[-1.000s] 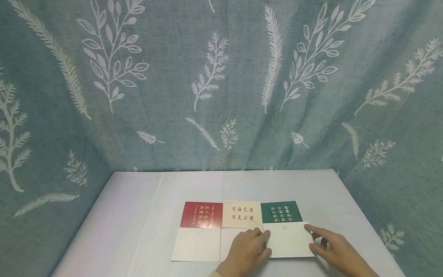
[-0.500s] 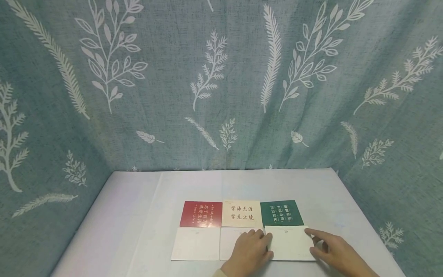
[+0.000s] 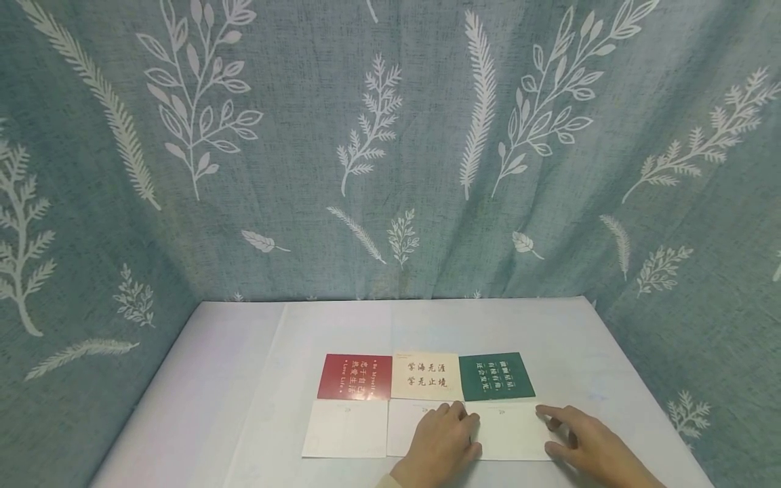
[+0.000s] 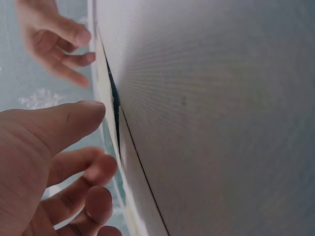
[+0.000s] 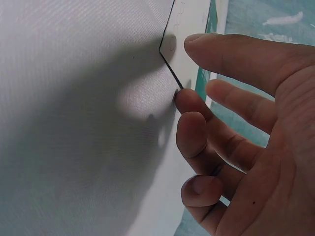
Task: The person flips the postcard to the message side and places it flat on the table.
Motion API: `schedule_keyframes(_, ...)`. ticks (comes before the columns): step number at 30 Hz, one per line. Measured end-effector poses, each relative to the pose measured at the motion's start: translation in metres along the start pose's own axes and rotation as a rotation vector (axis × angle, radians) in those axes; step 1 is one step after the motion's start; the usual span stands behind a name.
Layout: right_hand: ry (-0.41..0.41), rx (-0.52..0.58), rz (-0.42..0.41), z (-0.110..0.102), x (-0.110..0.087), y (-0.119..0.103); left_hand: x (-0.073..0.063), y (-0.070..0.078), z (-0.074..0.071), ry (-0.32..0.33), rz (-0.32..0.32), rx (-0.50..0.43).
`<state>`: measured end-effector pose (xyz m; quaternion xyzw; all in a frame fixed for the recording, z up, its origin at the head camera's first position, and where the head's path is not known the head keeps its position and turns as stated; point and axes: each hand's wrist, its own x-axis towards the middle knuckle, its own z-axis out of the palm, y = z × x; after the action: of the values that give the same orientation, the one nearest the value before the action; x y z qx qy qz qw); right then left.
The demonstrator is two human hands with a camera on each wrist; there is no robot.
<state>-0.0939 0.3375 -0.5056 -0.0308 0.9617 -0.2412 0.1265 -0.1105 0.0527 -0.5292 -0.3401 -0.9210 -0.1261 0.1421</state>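
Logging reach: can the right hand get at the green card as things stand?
Likely yes: the green card lies with its printed face uncovered, close to the right hand, and the left hand isn't over it.

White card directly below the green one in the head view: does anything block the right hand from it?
Nothing visible stands between the white card and the right hand, which is at its right edge. The left hand is at the opposite edge.

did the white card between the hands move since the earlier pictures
Yes: the white card has slid down the head view, uncovering more of the green card.
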Motion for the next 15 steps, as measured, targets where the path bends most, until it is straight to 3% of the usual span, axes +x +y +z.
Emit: schedule_keyframes(15, 0.008, 0.061, 0.082, 0.0048, -0.0026, -0.0026, 0.0014, -0.0002, -0.0001, -0.035, 0.022, 0.022)
